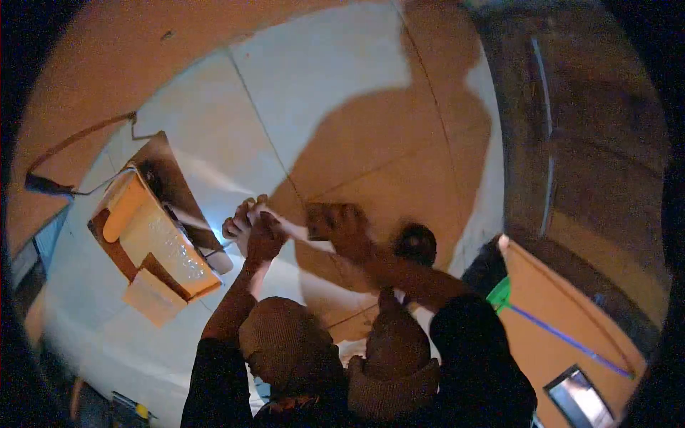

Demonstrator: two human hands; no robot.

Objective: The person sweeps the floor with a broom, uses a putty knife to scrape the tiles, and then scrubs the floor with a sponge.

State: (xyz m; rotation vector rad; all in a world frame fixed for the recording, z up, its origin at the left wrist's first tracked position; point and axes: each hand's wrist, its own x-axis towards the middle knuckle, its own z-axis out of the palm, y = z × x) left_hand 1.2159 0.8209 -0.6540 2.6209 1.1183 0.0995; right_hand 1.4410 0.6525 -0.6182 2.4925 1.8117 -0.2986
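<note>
Near the middle of the head view, my left hand [260,234] is closed, its fingers wrapped round a pale, narrow piece [292,230] whose kind I cannot make out. That piece runs from my left hand toward my right. My right hand [349,232] grips a dark, flat, rectangular block [318,220] close to the pale piece's end; whether the two touch is hard to tell in the shadow. Beside my left hand, a small bright light [220,232] shines at the edge of an open box [168,239]. Both hands are in front of my bent knees [289,342].
A bow-shaped tool with a dark handle [48,185] lies left of the box. A round black object [415,244] is right of my hands. Farther right are a blue stick with a green end [501,294], a dark-framed screen [578,398] and brown furniture [585,143]. My shadow covers the tiled floor [193,107].
</note>
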